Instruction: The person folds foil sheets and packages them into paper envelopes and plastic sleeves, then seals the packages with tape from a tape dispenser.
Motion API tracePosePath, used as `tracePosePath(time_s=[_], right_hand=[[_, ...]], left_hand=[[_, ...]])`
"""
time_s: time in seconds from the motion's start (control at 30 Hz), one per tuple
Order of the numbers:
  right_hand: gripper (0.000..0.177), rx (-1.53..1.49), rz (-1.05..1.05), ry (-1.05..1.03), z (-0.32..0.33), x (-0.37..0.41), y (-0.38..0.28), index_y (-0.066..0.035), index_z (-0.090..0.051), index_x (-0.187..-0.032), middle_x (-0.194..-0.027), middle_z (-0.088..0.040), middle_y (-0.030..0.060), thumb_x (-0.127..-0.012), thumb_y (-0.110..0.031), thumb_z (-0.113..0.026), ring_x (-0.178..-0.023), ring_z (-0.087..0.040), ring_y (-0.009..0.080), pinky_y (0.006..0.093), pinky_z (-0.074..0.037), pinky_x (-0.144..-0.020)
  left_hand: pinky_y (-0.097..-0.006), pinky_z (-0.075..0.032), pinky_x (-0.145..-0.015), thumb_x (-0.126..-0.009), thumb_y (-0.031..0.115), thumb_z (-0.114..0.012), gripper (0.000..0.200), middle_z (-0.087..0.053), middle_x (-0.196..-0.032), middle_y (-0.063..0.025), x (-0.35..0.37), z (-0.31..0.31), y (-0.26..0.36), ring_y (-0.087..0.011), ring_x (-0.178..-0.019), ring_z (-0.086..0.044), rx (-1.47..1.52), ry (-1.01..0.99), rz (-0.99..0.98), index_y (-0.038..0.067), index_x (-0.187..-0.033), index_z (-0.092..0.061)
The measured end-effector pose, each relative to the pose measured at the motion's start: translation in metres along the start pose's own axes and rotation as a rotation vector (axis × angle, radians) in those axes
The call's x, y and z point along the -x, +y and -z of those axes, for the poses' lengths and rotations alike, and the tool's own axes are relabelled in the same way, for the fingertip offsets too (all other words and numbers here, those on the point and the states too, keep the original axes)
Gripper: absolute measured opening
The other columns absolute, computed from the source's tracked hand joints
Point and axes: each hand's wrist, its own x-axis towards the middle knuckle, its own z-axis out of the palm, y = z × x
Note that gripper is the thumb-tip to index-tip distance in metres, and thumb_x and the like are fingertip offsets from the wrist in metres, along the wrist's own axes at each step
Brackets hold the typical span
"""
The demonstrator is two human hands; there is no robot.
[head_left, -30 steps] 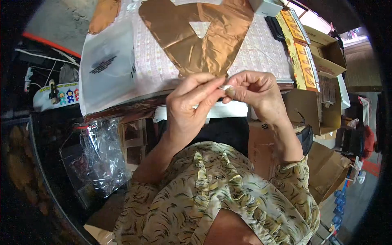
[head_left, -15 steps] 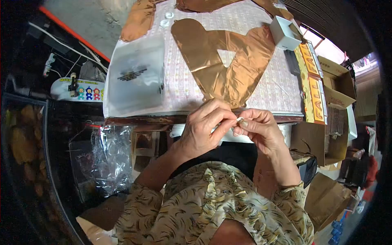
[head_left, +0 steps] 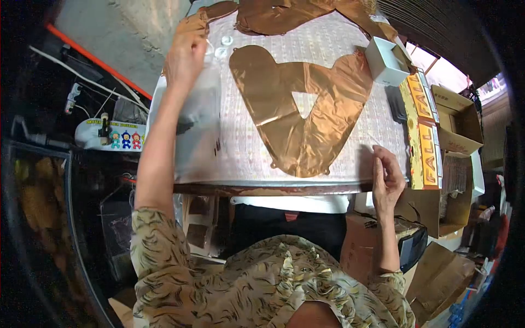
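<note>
A flat copper foil balloon shaped like the letter A (head_left: 276,117) lies on the table, its triangular hole near the middle. My left hand (head_left: 187,60) reaches over the table's far left, fingers closed beside another copper foil piece (head_left: 191,24). A thin white bit shows at its fingertips, too small to name. Two small white rolls (head_left: 226,40) lie just right of that hand. By the front right edge of the table, my right hand (head_left: 388,177) hovers with loosely bent fingers apart and nothing visible in them. Under my left forearm is a clear plastic sleeve (head_left: 199,117).
More copper foil balloons (head_left: 268,22) lie along the far edge. A white box (head_left: 385,60) stands at the right, near printed FALL packages (head_left: 425,156). Cardboard boxes (head_left: 456,117) are stacked beyond them. A decorated skateboard (head_left: 90,134) sits left of the table.
My hands were together at the front edge, fingers pinching a small white thing. They have separated: the left went far forward and left, the right moved to the right and loosened.
</note>
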Motion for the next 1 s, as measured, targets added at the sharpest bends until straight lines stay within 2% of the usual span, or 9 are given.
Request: tracePosePath(time_s=[0.27,0.33,0.47,0.57,0.67,0.73,0.87,0.93,1.0], right_hand=[[0.017,0.054,-0.069,-0.027,-0.004,0.002,0.001,0.006,-0.069,-0.114,-0.116,-0.069,0.011,-0.101,-0.001,-0.06,-0.103,-0.066,0.0154,0.0272,-0.052,-0.093],[0.017,0.038,-0.067,-0.019,-0.004,0.002,0.004,0.006,-0.069,-0.114,-0.115,-0.069,0.0109,-0.101,-0.001,-0.06,-0.102,-0.066,0.0145,0.0264,-0.052,-0.091],[0.017,0.087,-0.034,-0.031,-0.003,0.003,0.005,0.005,-0.069,-0.114,-0.115,-0.069,0.0104,-0.101,-0.002,-0.061,-0.1,-0.066,0.0137,0.0258,-0.053,-0.089],[0.016,0.098,-0.043,-0.053,-0.001,0.004,0.005,0.005,-0.069,-0.114,-0.115,-0.069,0.0096,-0.101,-0.001,-0.061,-0.099,-0.065,0.0132,0.0255,-0.052,-0.087],[0.016,0.085,0.003,-0.037,-0.003,0.001,0.012,0.004,-0.069,-0.113,-0.113,-0.07,0.0085,-0.1,0.0,-0.061,-0.097,-0.065,0.0126,0.025,-0.051,-0.086],[0.015,0.116,0.061,-0.126,0.0,-0.007,0.011,0.004,-0.068,-0.112,-0.112,-0.07,0.0093,-0.1,0.0,-0.061,-0.096,-0.065,0.0135,0.0257,-0.051,-0.085],[0.015,0.236,-0.111,-0.325,0.012,-0.025,-0.001,0.001,-0.069,-0.112,-0.107,-0.07,0.0117,-0.098,0.0,-0.063,-0.095,-0.065,0.0131,0.0263,-0.052,-0.084],[0.021,0.27,-0.043,-0.372,0.013,-0.028,0.007,-0.001,-0.068,-0.117,-0.113,-0.069,0.0142,-0.097,0.001,-0.063,-0.096,-0.068,0.0198,0.0289,-0.053,-0.085],[0.029,0.431,0.399,-0.236,0.006,-0.031,0.01,-0.003,-0.066,-0.123,-0.125,-0.066,0.0162,-0.094,-0.002,-0.065,-0.106,-0.067,0.0313,0.0337,-0.054,-0.089]], left_hand=[[-0.0518,-0.057,-0.074,-0.094,0.019,-0.055,0.024,-0.072,-0.089,-0.0216,-0.049,-0.105,-0.059,-0.0425,-0.086,-0.07,-0.327,0.102,-0.253,0.003,-0.093,-0.072],[-0.0528,-0.056,-0.074,-0.094,0.02,-0.052,0.026,-0.073,-0.097,-0.0229,-0.041,-0.115,-0.055,-0.044,-0.088,-0.07,-0.441,-0.426,-0.009,0.004,-0.102,-0.071],[-0.0527,-0.056,-0.074,-0.094,0.017,-0.051,0.026,-0.072,-0.098,-0.025,-0.027,-0.114,-0.065,-0.0428,-0.089,-0.071,-0.292,-0.357,-0.026,0.002,-0.101,-0.071],[-0.0492,-0.056,-0.078,-0.097,0.014,-0.05,0.027,-0.072,-0.101,-0.0262,-0.015,-0.053,-0.044,-0.0417,-0.09,-0.071,-0.337,-0.453,-0.099,-0.002,-0.108,-0.069],[-0.0442,-0.055,-0.08,-0.096,0.014,-0.058,0.029,-0.073,-0.1,-0.0233,0.043,0.065,0.055,-0.0349,-0.086,-0.07,0.302,-0.622,-0.037,-0.001,-0.118,-0.069],[-0.0428,-0.055,-0.087,-0.097,0.011,-0.057,0.026,-0.072,-0.105,-0.0184,0.097,0.115,0.092,-0.0327,-0.094,-0.069,0.629,-1.113,-0.127,0.003,-0.118,-0.07],[-0.0392,-0.055,-0.095,-0.1,0.012,-0.056,0.026,-0.069,-0.122,-0.0104,0.274,0.122,0.086,-0.0266,-0.108,-0.068,0.576,-1.826,-0.194,0.008,-0.123,-0.069],[-0.0392,-0.055,-0.094,-0.1,0.013,-0.056,0.025,-0.069,-0.121,-0.0104,0.339,0.113,0.068,-0.0265,-0.107,-0.068,0.403,-1.781,0.04,0.008,-0.122,-0.069],[-0.0393,-0.054,-0.093,-0.1,0.013,-0.057,0.024,-0.069,-0.12,-0.0105,0.392,0.095,0.058,-0.0264,-0.106,-0.068,0.346,-1.613,0.252,0.007,-0.121,-0.069]])
